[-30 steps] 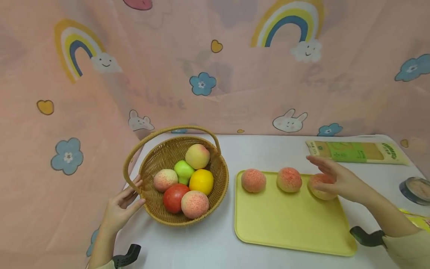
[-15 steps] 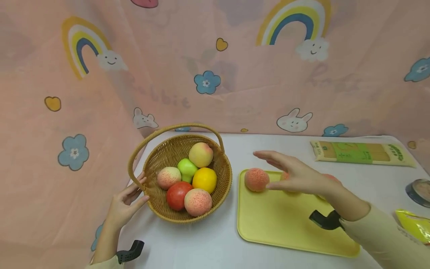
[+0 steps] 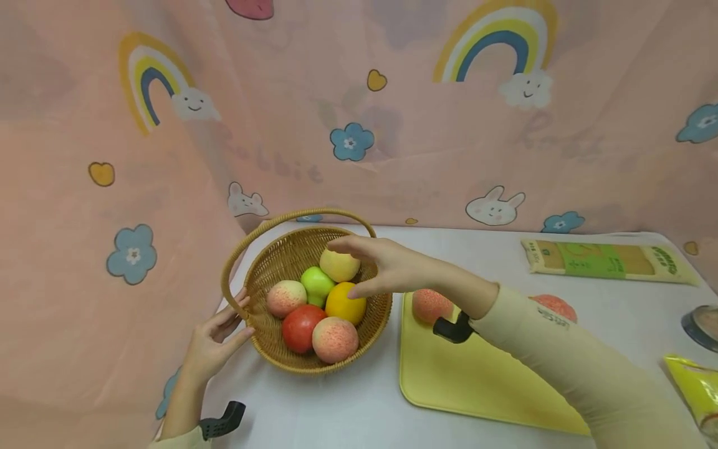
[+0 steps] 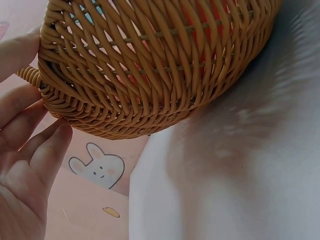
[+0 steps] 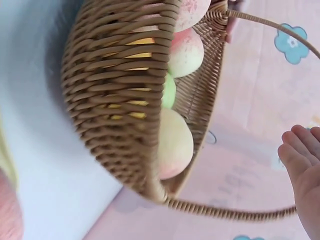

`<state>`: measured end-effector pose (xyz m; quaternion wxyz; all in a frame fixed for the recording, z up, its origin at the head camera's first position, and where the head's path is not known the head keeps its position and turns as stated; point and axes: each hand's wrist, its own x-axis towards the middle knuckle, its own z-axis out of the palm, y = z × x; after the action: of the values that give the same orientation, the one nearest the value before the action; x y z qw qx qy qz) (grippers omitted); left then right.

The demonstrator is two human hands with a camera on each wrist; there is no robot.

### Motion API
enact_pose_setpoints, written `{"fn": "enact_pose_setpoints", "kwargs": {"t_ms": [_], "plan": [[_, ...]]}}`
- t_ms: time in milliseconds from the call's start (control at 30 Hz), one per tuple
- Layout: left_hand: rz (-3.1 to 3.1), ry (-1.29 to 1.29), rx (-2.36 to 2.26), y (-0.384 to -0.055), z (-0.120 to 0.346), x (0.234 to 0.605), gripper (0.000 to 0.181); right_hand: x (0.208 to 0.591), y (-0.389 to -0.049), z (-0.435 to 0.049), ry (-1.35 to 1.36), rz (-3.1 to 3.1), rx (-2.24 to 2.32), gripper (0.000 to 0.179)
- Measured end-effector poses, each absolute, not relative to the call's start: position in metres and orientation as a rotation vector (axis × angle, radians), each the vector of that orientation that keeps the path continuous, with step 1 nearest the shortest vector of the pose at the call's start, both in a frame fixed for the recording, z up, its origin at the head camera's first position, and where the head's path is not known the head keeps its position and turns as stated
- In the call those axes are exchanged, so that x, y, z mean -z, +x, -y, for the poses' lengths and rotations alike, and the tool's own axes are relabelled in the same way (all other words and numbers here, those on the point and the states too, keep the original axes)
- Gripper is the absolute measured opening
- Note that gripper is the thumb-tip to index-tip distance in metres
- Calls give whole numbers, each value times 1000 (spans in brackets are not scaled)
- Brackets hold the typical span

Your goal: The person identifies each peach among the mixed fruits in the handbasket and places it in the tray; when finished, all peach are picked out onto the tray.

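Observation:
A wicker basket (image 3: 266, 265) with an arched handle holds several fruits: peaches (image 3: 335, 340), a green pear (image 3: 316, 284), a yellow fruit (image 3: 339, 304) and a round red fruit (image 3: 300, 328). My left hand (image 3: 210, 355) grips its left rim at the foot of the handle, thumb in front and fingers behind; the left wrist view shows this hand (image 4: 25, 170) at the woven edge (image 4: 55, 95). Over the basket's right side hovers my right hand (image 3: 395, 265), fingers stretched and thumb apart, nothing held. The right wrist view has the hand (image 5: 306, 175) beyond the rim and handle.
On the yellow tray (image 3: 449, 380) at right, one peach (image 3: 430, 305) and another peach (image 3: 555, 305) show around my right arm, which covers the tray's middle. Farther right are a noodle packet (image 3: 611, 259), a round lidded container (image 3: 703, 325) and a yellow packet (image 3: 695, 390).
My right hand has swept left, from above the rightmost tray peach, across the tray, to over the basket, carrying nothing. The left hand stays on the basket rim; the head view shifts slightly.

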<state>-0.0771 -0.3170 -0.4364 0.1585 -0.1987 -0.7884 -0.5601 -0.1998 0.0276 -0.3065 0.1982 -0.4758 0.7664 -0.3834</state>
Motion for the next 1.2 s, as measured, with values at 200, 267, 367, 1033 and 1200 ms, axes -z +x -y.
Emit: {"fn": "enact_pose_setpoints", "kwargs": {"t_ms": [200, 267, 367, 1033, 1200], "plan": [[2239, -581, 1574, -78, 318, 439, 50, 310, -215, 18, -1354, -2119, 1030, 74], [2243, -578, 1571, -80, 318, 438, 50, 313, -219, 32, -1371, -2152, 967, 74], [2245, -577, 1572, -81, 317, 437, 50, 319, -225, 53, -1376, -2189, 847, 74], [2279, -560, 1554, -76, 317, 439, 50, 370, -242, 122, -1299, -1959, 650, 69], [2293, -535, 1540, -76, 316, 438, 50, 378, -240, 128, -1331, -2057, 490, 68]]}}
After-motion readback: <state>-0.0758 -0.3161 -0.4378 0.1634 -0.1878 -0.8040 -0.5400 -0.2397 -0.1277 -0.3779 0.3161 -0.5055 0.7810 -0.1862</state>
